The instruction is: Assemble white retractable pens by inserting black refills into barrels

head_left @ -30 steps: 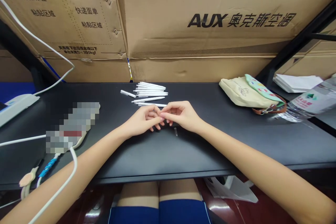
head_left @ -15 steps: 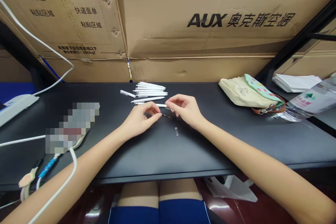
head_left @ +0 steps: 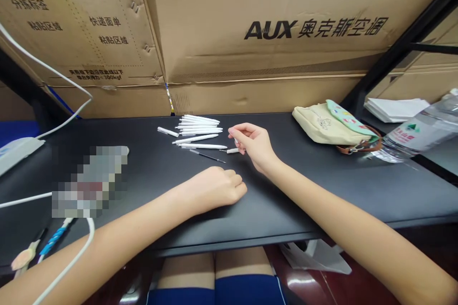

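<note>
My left hand (head_left: 223,186) rests low on the table, fingers curled down and closed; whatever is under the fingertips is hidden. My right hand (head_left: 255,145) is raised in a pinch, with a small white piece (head_left: 236,141) showing between its fingers. Just below those fingers is a white pen part (head_left: 232,150) with a thin tip pointing left; I cannot tell whether the hand touches it. A dark pen refill (head_left: 208,156) lies on the table between the hands and the white pens (head_left: 200,125). One white pen (head_left: 203,146) lies closest to the refill.
A short white pen piece (head_left: 168,131) lies left of the pens. On the right are a cream pouch (head_left: 322,125), a water bottle (head_left: 411,133) and white paper (head_left: 397,109). To the left are a blurred-out object (head_left: 89,178), white cables and a power strip (head_left: 19,152). Cardboard boxes (head_left: 268,66) stand behind.
My left hand has let go of the refill and moved down and right, over where a small clear piece lay. My right hand stays pinched, slightly turned. The view has shifted a little.
</note>
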Available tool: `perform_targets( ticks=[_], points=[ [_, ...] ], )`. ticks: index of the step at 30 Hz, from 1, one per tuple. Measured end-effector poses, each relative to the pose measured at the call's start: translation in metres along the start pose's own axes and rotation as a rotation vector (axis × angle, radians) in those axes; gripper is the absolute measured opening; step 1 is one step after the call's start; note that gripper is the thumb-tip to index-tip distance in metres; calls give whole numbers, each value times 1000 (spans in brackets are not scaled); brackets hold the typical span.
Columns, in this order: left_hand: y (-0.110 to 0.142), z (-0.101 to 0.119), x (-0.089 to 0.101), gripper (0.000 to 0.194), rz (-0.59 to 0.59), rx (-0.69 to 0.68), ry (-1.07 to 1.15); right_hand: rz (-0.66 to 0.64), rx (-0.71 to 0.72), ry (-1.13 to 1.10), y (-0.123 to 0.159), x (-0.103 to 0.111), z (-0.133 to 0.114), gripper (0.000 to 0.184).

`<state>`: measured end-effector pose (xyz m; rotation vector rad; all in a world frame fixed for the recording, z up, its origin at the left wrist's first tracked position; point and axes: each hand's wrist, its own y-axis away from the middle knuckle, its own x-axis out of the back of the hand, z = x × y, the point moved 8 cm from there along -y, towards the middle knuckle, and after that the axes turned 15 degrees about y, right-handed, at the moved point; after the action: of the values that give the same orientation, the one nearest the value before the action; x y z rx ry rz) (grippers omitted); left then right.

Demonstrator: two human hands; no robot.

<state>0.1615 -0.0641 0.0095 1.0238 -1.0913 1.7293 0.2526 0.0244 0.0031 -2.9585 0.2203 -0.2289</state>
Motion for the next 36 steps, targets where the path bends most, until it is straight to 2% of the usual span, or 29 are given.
perform_targets(
  ticks=[4,7,10,12,16,20,22,24,26,28,31,33,36],
  points=[
    [16,-20,20,21,46,60,-81,20,2,-41,0,1,0,27],
    [35,-34,37,25,63,212,-209,37,-5,-57,0,3,0,25],
    [50,-37,45,29,69,339,-274,42,-20,-54,0,4,1,23],
    [57,-34,41,31,56,398,-309,36,-25,-51,1,3,1,23],
    [66,-27,22,26,-13,441,-420,25,-32,-61,3,1,0,24],
    [69,-26,11,38,-56,443,-383,18,-39,-72,4,-1,1,25],
    [66,-31,14,33,-41,468,-281,10,-49,-77,4,-2,2,26],
    [60,-39,24,24,69,504,-89,-2,-53,-91,3,-3,2,27],
    [51,-51,39,15,281,528,232,-27,-45,-116,4,-5,2,27],
    [47,-69,44,21,478,603,652,-68,-39,-143,4,-8,1,26],
    [41,-85,32,34,602,713,1129,-102,-57,-169,5,-10,1,24],
    [43,-90,28,32,683,745,1271,-104,-65,-180,6,-10,1,24],
    [53,-94,27,29,811,768,1366,-137,-56,-189,9,-13,-1,23]
  ],
)
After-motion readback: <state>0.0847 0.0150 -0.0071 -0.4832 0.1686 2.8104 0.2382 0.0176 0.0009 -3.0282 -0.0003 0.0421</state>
